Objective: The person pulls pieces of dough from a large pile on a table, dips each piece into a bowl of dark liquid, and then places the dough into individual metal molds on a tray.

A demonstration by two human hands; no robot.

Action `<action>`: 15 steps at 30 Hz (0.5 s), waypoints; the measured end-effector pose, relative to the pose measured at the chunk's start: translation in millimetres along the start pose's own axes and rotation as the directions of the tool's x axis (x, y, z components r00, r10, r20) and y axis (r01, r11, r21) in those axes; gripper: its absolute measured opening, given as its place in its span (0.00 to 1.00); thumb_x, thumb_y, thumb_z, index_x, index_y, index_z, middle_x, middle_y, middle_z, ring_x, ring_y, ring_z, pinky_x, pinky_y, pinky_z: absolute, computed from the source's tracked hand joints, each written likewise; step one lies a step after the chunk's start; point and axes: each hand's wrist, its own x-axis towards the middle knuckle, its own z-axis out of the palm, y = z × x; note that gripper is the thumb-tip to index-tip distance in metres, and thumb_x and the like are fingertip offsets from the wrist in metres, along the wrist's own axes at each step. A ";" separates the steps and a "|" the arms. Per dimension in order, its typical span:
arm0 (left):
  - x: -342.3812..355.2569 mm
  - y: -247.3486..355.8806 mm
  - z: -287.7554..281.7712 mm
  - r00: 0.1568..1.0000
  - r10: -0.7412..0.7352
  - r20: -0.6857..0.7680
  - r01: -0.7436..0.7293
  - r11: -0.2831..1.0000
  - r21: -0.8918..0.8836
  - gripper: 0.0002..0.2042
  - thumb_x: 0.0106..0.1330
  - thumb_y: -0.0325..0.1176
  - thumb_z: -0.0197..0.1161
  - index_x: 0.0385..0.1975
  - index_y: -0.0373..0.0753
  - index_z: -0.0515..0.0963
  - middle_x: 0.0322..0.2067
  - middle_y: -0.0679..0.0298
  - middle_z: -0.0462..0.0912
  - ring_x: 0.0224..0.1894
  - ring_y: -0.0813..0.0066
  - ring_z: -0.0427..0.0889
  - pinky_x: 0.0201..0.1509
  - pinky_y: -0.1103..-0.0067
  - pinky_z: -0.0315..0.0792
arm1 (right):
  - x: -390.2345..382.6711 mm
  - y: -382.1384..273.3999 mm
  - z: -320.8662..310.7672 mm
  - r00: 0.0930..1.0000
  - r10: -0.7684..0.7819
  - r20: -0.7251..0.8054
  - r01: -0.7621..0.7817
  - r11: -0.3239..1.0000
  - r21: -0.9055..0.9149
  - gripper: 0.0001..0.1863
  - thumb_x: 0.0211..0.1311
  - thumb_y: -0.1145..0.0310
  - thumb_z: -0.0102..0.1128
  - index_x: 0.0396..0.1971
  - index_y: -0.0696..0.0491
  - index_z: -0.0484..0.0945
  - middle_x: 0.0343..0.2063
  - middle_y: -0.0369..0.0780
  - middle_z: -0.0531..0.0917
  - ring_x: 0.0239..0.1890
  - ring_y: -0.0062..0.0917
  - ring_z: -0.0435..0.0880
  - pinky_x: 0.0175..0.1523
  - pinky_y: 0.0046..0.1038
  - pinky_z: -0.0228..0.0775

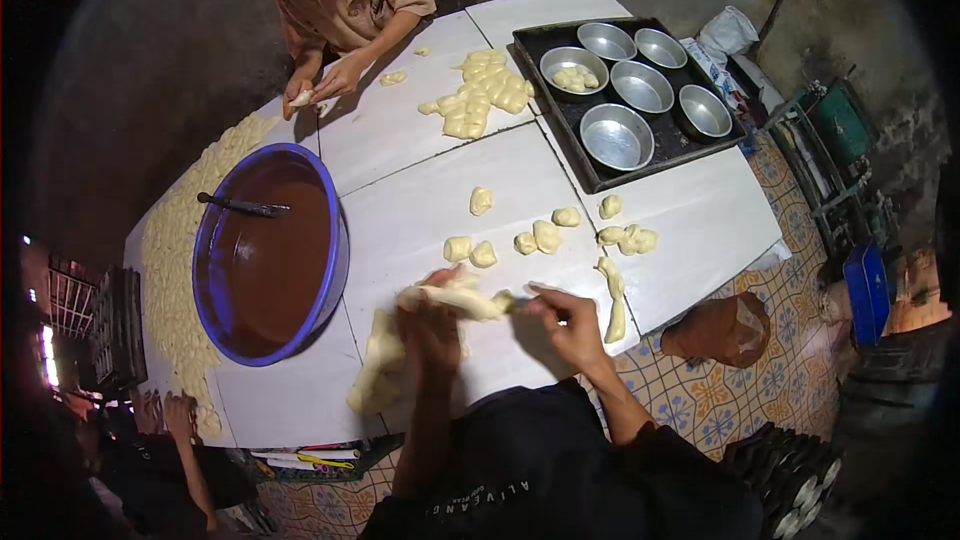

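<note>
My left hand (432,330) is closed around a thick strip of pale dough (462,300) held just above the white tabletop. At the strip's right end is my right hand (568,328), its fingers pinched around something small and dark that blurs too much to name. A larger slab of dough (378,370) lies beside my left forearm. Beyond my hands sit several cut dough lumps (546,237), some touching, others apart. One long dough piece (612,300) rests near the table's right edge.
A blue basin (335,210) of brown filling with a brush stands at left, beside rows of small dough pieces (175,240). A black tray (590,175) of round metal pans (617,137) sits far right. Across the table, a person (355,0) handles dough; another person's hands (170,412) are lower left.
</note>
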 end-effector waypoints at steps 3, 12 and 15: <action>3.0 17.8 16.0 1.000 0.001 -0.024 0.002 0.995 0.100 0.28 0.70 0.51 0.47 0.54 0.28 0.68 0.54 0.51 0.72 0.57 0.66 0.71 0.60 0.69 0.66 | -5.3 4.0 -23.3 0.998 0.028 -0.062 -0.026 0.999 0.037 0.25 0.57 0.74 0.65 0.57 0.55 0.74 0.42 0.40 0.81 0.38 0.19 0.80 0.43 0.21 0.74; -4.7 4.6 16.8 0.993 -0.094 -0.071 0.092 0.995 -0.038 0.28 0.71 0.51 0.45 0.60 0.32 0.62 0.59 0.39 0.66 0.58 0.53 0.69 0.66 0.61 0.60 | -12.2 -2.2 15.0 0.984 -0.175 -0.019 0.173 0.983 -0.064 0.16 0.56 0.75 0.63 0.46 0.56 0.79 0.35 0.38 0.77 0.31 0.17 0.76 0.35 0.19 0.70; 0.1 19.0 5.3 0.989 0.045 -0.139 -0.052 0.998 -0.047 0.25 0.71 0.46 0.51 0.53 0.27 0.64 0.53 0.46 0.70 0.57 0.44 0.72 0.62 0.53 0.65 | -17.5 -4.8 1.2 0.995 -0.022 -0.101 0.029 0.997 0.066 0.10 0.60 0.74 0.58 0.41 0.59 0.80 0.23 0.35 0.80 0.26 0.13 0.72 0.35 0.18 0.68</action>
